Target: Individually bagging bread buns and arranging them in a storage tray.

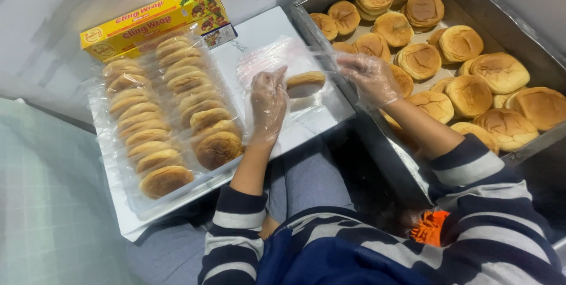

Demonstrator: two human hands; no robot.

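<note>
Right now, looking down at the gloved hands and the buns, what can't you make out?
- Head view: underside of the round golden bun, covered by the clear plastic-gloved left hand.
- Lower buns in the metal tray, hidden by the right hand.
- Yellow cling-film box, its near edge behind the bagged buns.

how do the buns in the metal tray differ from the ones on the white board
The buns in the metal tray lie bare, flat and loosely scattered, tops up. The buns on the white board are sealed in clear bags, tilted on edge and overlapping in two rows. Both are round and golden brown.
</note>
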